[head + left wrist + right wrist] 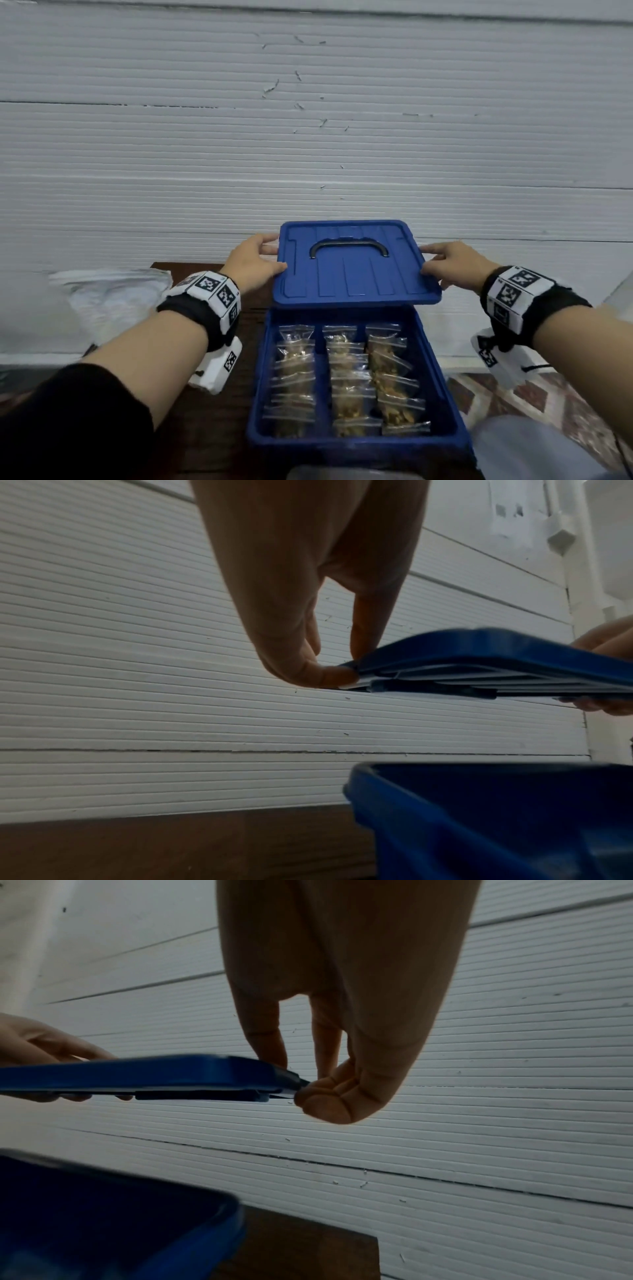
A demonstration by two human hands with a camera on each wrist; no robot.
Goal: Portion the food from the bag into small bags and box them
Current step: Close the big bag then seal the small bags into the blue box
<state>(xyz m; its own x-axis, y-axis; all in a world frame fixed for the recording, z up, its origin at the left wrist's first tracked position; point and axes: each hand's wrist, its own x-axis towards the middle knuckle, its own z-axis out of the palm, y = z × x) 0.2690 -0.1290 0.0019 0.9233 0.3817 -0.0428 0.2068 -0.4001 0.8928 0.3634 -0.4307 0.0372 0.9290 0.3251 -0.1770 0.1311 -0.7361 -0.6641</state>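
Note:
A blue lid (356, 267) with a dark handle hangs in the air above the far end of the open blue box (260, 387). My left hand (255, 262) pinches the lid's left edge, and my right hand (448, 265) pinches its right edge. Several small clear bags of brown food (349, 380) lie in three rows inside the box. From the left wrist, thumb and fingers grip the lid (486, 664) above the box rim (404, 804). In the right wrist view the lid (154, 1074) is held above the box (113, 1221).
A crumpled white plastic bag (113, 294) lies on the dark wooden table (219, 411) to the left. A ribbed white wall (308, 137) stands close behind the table. A patterned floor (513, 401) shows at the right.

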